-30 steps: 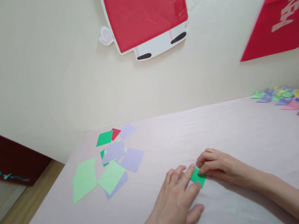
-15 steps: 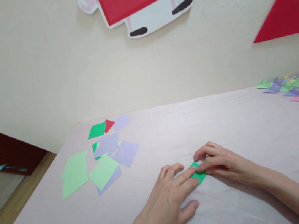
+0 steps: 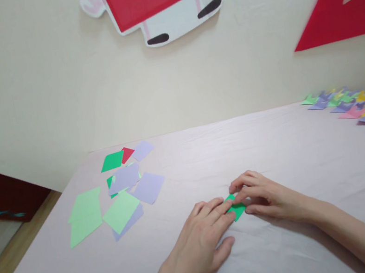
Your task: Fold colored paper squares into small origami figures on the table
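A small folded piece of green paper lies on the cloth-covered table between my hands. My left hand rests over its left side, with the fingers stretched out flat and the thumb apart on the cloth. From the right, my right hand reaches over the same paper. Its index fingertip presses on the upper part, and its thumb sits apart by the right corner. The other right fingers are bent above the far corner. Both hands partly cover the paper, so its folds cannot be fully made out.
Loose paper sheets lie on the left of the table: light green, purple, dark green and red. Several folded coloured paper pieces stand in rows at the far right. A wall borders the table's far edge.
The camera view has turned slightly right, so the scene sits further left. The left fingers lie closer together. The right thumb and index finger are a little further apart over the green paper.
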Demonstrator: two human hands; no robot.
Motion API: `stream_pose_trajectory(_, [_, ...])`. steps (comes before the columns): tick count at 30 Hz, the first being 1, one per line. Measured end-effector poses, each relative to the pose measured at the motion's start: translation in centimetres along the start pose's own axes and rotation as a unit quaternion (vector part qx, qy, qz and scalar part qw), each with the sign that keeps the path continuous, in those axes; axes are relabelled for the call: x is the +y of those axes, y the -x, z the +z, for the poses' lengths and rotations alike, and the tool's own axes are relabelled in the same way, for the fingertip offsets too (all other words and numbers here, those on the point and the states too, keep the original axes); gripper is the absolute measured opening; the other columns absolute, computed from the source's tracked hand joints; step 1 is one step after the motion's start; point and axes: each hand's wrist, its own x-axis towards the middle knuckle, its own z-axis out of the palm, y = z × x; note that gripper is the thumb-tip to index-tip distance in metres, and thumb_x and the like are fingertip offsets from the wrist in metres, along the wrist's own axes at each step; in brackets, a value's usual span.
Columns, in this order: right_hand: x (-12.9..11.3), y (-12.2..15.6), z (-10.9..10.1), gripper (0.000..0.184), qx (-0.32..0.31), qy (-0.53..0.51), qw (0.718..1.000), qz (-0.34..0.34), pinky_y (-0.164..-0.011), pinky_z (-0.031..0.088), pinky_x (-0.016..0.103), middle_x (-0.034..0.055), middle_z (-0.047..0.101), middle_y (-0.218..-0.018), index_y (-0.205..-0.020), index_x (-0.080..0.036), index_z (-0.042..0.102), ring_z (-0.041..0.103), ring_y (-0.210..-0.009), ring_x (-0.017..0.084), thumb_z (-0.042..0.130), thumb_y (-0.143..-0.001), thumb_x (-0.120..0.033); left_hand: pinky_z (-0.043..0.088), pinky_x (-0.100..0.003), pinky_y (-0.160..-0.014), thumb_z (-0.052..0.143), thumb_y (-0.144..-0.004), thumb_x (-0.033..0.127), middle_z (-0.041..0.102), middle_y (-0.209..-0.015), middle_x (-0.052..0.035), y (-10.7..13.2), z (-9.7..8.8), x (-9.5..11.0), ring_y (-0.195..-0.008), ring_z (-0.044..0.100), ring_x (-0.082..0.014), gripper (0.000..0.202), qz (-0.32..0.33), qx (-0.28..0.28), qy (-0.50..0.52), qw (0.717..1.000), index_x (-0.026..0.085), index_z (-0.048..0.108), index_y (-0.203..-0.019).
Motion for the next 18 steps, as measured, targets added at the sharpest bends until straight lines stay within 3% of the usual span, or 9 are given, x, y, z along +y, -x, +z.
stream_pose_trajectory(8, [0.45, -0.13, 0.69, 0.02, 0.038, 0.05, 0.996, -0.067, -0.083, 0.049, 0.033, 0.0083, 0.069, -0.103, -0.098, -0.022, 0.071, 0.059, -0.094, 0.018, 0.052, -0.098, -0.026, 0.033, -0.04, -0.11, 0.052, -0.094, 0.025, 0.047, -0.149, -0.0012, -0.12, -0.09, 0.12, -0.138, 0.037, -0.0203, 0.032, 0.0, -0.002, -0.01, 1.0, 0.025, 0.054, -0.126])
stream_pose_trajectory(18, [0.66, -0.38, 0.31, 0.029, 0.013, 0.032, 0.998, -0.046, -0.082, 0.049, 0.034, 0.0089, 0.067, -0.102, -0.096, -0.022, 0.072, 0.058, -0.091, 0.019, 0.046, -0.101, -0.035, 0.035, -0.038, -0.106, 0.051, -0.094, 0.024, 0.049, -0.147, -0.0031, -0.22, 0.22, 0.05, -0.137, 0.038, -0.0209, 0.02, 0.013, 0.0, -0.03, 0.999, 0.022, 0.058, -0.112])
